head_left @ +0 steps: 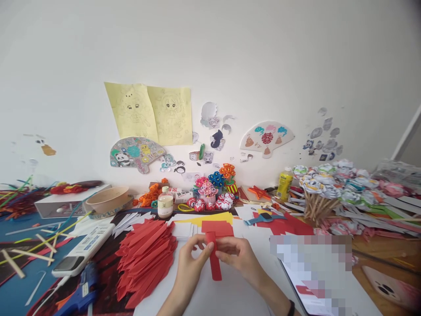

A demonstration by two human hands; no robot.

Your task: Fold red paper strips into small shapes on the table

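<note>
Grip: left hand [192, 260] and right hand [240, 259] both pinching red strip [215, 268], above its near end. Judged paper: light, pliable, easily creased; best held lightly by long edges.

Left hand [190, 261] and right hand [243, 259] raised over white paper [204, 300], both on a folded red paper strip [215, 268]; left thumb across its face, right thumb at its edge; strip hangs slightly tilted; red sheets [210, 227] just behind; fanned pile of red folded strips [146, 259] left of the hands; blue glue gun [86, 287] farther left, on the crowded desk [373, 254]; lidded bottle [165, 205] beyond the pile; blue-strapped watch [266, 217] to the right; paper flowers [329, 184] on sticks, far right; two decorated fans [268, 137] on the wall.
</note>
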